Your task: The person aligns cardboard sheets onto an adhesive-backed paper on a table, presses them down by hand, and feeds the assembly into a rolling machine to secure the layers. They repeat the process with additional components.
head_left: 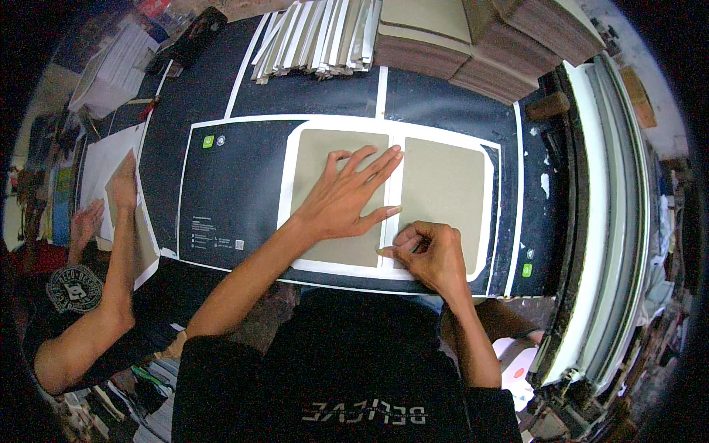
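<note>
From my end, the tabletop [544, 221] fills most of the view, covered largely by dark printed sheets [236, 177] with white borders. Along its right side runs a long pale rail [591, 221], bounding the room to the right. At the far edge sit stacks of brown board [422, 53] and, left of them, a heap of loose narrow strips [317, 37]; together they crowd the far side. A co-worker's arms reach over a white sheet [102, 159] at the left, apart from the work, so I read no obstruction there.

Nearer the middle, a white sheet with trimmed corners [286, 210] lies on the dark printing. It carries the left board [314, 151] and the right board [447, 173], side by side with a narrow white band [396, 166] between them.

I judge the step in hand to be lining up or smoothing along that band. The left hand [351, 188] lies spread and flat over the left board, clamped on nothing, its fingertips at the band. The right hand [436, 255] is curled at the band's near end, thumb and finger together; I cannot tell what they pinch. The next move seems to call for steady boards and a straight path.
</note>
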Demonstrator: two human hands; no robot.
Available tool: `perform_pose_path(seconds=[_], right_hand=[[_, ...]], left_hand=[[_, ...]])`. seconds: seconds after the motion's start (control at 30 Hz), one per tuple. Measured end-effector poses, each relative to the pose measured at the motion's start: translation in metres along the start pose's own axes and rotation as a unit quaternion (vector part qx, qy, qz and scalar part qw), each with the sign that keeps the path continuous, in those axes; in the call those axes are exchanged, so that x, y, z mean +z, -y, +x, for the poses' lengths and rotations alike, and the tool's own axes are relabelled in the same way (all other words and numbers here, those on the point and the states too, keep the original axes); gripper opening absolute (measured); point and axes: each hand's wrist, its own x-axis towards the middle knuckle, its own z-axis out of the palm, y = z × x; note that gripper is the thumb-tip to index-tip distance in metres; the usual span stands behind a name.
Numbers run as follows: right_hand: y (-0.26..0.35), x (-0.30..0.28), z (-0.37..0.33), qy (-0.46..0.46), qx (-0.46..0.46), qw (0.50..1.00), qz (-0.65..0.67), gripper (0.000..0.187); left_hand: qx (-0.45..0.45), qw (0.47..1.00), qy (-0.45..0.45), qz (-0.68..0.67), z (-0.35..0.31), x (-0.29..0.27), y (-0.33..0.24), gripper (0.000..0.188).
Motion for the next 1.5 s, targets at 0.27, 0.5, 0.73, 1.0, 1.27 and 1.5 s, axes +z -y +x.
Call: perform_pose_path(seconds=[0.27,0.5,0.73,1.0,1.27,1.5], right_hand=[[0.002,0.001,-0.003,-0.002,0.054,0.993,-0.105,0.034],[0.005,-0.002,-0.001,-0.014,0.036,0.99,-0.132,0.036],[0.007,-0.009,-0.002,0.04,0.023,0.99,-0.132,0.048],[0.017,-0.008,0.004,0.056,0.041,0.98,-0.185,0.047],[0.018,-0.008,0.007,0.053,0.036,0.973,-0.223,0.047],[0.016,-0.006,0.002,0.066,0.042,0.973,-0.218,0.046]], left_hand=[[-0.001,1.0,0.014,-0.005,0.002,-0.003,0.0,0.087],[0.0,1.0,0.014,0.007,0.003,-0.003,0.0,0.088],[-0.009,0.999,0.034,0.035,0.004,-0.007,-0.004,0.089],[0.0,1.0,0.028,0.013,0.007,-0.01,-0.001,0.084],[-0.015,0.998,0.059,-0.013,0.014,-0.014,-0.004,0.091],[-0.032,0.996,0.08,0.003,0.014,-0.016,-0.011,0.1]])
